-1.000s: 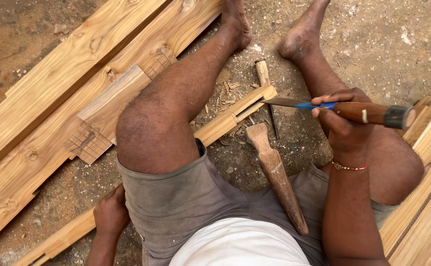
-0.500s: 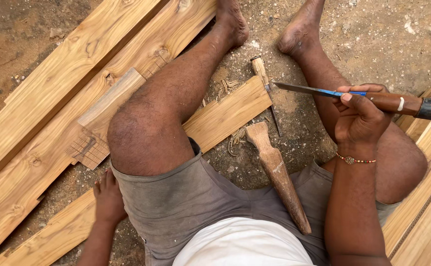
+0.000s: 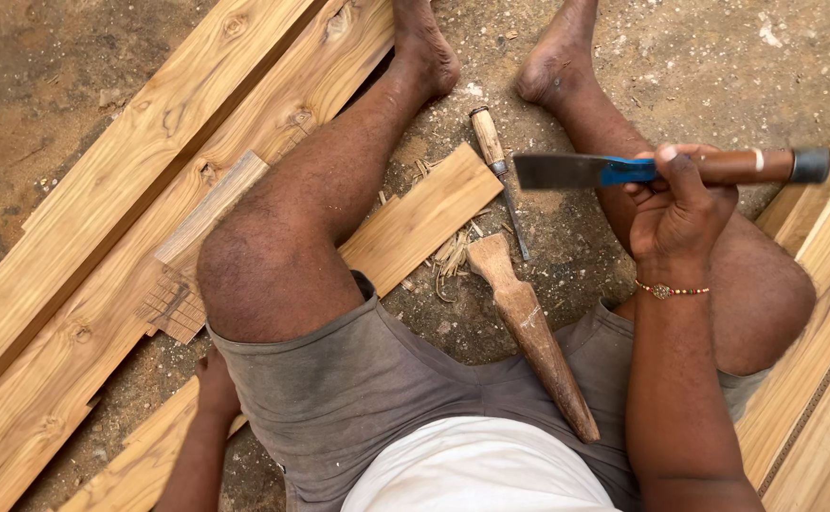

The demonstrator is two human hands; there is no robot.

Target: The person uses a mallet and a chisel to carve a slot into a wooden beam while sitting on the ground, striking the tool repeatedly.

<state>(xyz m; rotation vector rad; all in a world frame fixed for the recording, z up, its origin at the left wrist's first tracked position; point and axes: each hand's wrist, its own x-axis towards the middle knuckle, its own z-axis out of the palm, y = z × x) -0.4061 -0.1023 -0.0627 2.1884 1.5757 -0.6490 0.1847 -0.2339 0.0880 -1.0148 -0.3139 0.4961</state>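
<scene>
I sit on the ground with my legs apart. My right hand (image 3: 677,210) grips a wide chisel (image 3: 576,171) with a blue collar and brown wooden handle, held level above my right leg. My left hand (image 3: 216,387) rests on the near end of a light wooden plank (image 3: 415,220) that runs under my left knee. A wooden mallet (image 3: 529,332) lies on the ground between my thighs. A second, narrow chisel (image 3: 496,163) with a pale handle lies beside the plank's far end.
Long wooden boards (image 3: 140,161) lie side by side on the left, with a short notched block (image 3: 197,248) on top. More boards (image 3: 827,360) lie at the right. Wood shavings (image 3: 448,254) are scattered on the dirt floor.
The plank under my left knee has slid forward and to the right. My right hand has lifted the wide chisel and turned its blade flat.
</scene>
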